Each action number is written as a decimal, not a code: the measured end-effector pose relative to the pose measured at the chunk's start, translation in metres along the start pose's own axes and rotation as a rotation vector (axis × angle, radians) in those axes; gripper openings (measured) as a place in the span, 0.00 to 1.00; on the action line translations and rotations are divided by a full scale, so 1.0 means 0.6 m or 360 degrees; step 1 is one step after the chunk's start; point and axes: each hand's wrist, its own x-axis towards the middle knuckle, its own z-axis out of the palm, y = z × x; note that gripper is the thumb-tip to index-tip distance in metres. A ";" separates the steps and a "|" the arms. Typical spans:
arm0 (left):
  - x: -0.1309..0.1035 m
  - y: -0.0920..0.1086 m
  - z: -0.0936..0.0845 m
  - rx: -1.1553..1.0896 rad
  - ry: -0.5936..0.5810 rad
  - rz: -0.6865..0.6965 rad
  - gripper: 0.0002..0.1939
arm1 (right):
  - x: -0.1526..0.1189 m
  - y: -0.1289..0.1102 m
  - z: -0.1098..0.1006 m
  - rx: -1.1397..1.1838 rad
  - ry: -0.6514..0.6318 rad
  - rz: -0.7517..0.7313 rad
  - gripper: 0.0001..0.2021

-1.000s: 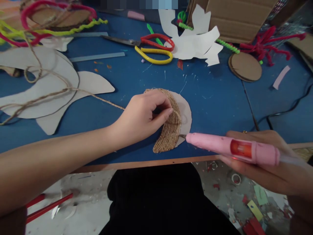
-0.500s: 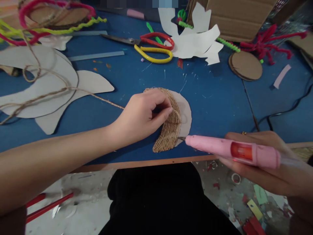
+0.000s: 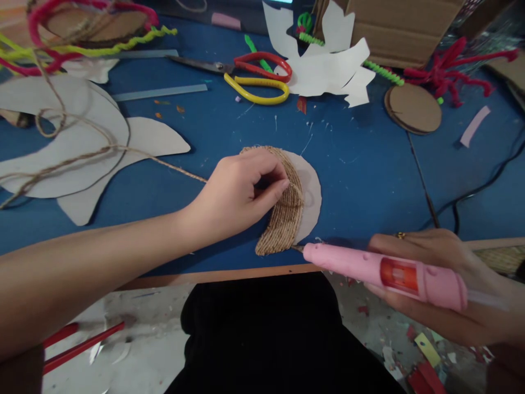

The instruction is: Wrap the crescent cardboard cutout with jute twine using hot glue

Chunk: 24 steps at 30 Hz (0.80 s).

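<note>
A rounded pale card piece (image 3: 312, 186) lies near the table's front edge, its left part covered with curved rows of brown twine (image 3: 279, 224). My left hand (image 3: 250, 183) rests over the twine rows, thumb and forefinger pinched on the twine's free end. From under that hand the loose twine strand (image 3: 172, 166) runs left across the table. My right hand (image 3: 435, 273) is wrapped round a pink hot glue gun (image 3: 348, 262), with a glue stick out of its back. Its metal nozzle is at the lower right edge of the twine rows.
White card shapes (image 3: 151, 137) lie at the left under the twine. Scissors (image 3: 258, 82), glue sticks (image 3: 164, 92) and a white paper cutout (image 3: 324, 71) are farther back. Cardboard discs (image 3: 414, 108), pipe cleaners (image 3: 447, 71) and a black cord (image 3: 476, 189) are on the right.
The glue gun's nozzle has moved down and slightly left along the twine's edge, to the lower end of the card. My left hand has stayed in place.
</note>
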 end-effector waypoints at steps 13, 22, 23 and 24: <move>0.001 -0.001 0.000 0.0010 -0.0005 0.0025 0.05 | 0.002 0.008 -0.011 0.0107 0.0138 0.0233 0.11; 0.002 0.000 0.000 0.0001 -0.0015 0.0018 0.05 | 0.011 0.017 -0.019 -0.0118 0.0281 0.0201 0.10; 0.002 0.000 -0.001 0.0007 -0.0016 0.0013 0.05 | 0.010 0.020 -0.018 -0.0138 0.0314 0.0193 0.10; 0.002 0.001 -0.001 0.0012 -0.0019 0.0008 0.06 | 0.010 0.021 -0.017 -0.0152 0.0342 0.0187 0.10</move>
